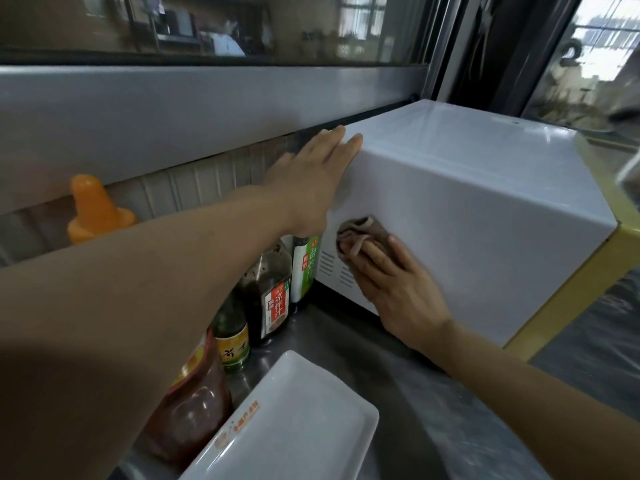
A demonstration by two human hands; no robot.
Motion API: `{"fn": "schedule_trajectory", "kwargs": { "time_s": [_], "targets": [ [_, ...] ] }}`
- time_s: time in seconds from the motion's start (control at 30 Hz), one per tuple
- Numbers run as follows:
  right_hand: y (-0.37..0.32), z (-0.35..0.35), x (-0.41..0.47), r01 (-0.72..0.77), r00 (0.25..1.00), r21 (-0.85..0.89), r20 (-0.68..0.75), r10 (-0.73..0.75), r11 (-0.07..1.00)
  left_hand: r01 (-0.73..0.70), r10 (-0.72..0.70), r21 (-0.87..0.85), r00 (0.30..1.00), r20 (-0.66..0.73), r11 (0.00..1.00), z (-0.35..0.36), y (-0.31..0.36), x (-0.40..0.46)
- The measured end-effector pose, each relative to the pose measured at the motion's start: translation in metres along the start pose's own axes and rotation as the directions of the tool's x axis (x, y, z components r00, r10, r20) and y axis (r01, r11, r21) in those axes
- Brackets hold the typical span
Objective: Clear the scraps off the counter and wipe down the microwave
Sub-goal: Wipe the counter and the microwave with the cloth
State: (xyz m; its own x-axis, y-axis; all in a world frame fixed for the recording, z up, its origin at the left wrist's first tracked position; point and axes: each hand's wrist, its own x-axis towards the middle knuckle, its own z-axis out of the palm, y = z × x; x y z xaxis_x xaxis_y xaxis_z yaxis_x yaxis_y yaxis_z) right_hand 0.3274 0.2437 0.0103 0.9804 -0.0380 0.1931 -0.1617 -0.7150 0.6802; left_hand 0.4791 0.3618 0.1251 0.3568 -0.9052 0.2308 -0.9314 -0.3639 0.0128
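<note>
A white microwave (467,202) with a yellow front trim stands on the steel counter (398,393) at the right. My left hand (311,181) lies flat against its back left corner, fingers straight. A bunched brown-grey cloth (360,230) is pressed against the microwave's left side wall, near the vent slots, by my right hand (398,289). The right fingers lie over the cloth.
Several sauce bottles (270,289) stand in a row left of the microwave, along the ribbed wall. An orange squeeze bottle (93,209) is behind my left forearm. A white rectangular tray (294,427) lies on the counter in front. Windows run above.
</note>
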Motion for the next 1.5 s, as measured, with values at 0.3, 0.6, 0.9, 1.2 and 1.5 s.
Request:
{"fn": "schedule_trajectory", "kwargs": {
  "time_s": [0.3,0.6,0.9,1.2,1.5],
  "targets": [
    [-0.008,0.003,-0.015,0.073,0.997,0.008,0.030,-0.074,0.997,0.017,-0.017,-0.014,1.000,0.026,1.000,-0.004,0.001,0.000],
    [-0.038,0.033,0.023,0.147,0.974,0.098,0.162,-0.162,0.984,0.023,-0.023,-0.017,0.999,-0.027,1.000,0.003,0.001,0.003],
    [-0.030,0.037,-0.032,0.209,0.951,0.088,0.215,-0.223,0.974,0.028,-0.029,-0.047,0.999,-0.017,0.999,0.003,0.002,0.002],
    [-0.042,0.040,0.008,0.199,0.963,0.002,0.187,-0.196,0.980,0.024,-0.025,-0.043,0.999,-0.031,0.999,0.004,0.002,0.003],
    [-0.020,0.050,-0.057,0.223,0.903,0.114,0.351,-0.249,0.968,0.042,-0.044,-0.060,0.998,-0.034,0.997,0.003,0.005,0.002]
  ]
}}
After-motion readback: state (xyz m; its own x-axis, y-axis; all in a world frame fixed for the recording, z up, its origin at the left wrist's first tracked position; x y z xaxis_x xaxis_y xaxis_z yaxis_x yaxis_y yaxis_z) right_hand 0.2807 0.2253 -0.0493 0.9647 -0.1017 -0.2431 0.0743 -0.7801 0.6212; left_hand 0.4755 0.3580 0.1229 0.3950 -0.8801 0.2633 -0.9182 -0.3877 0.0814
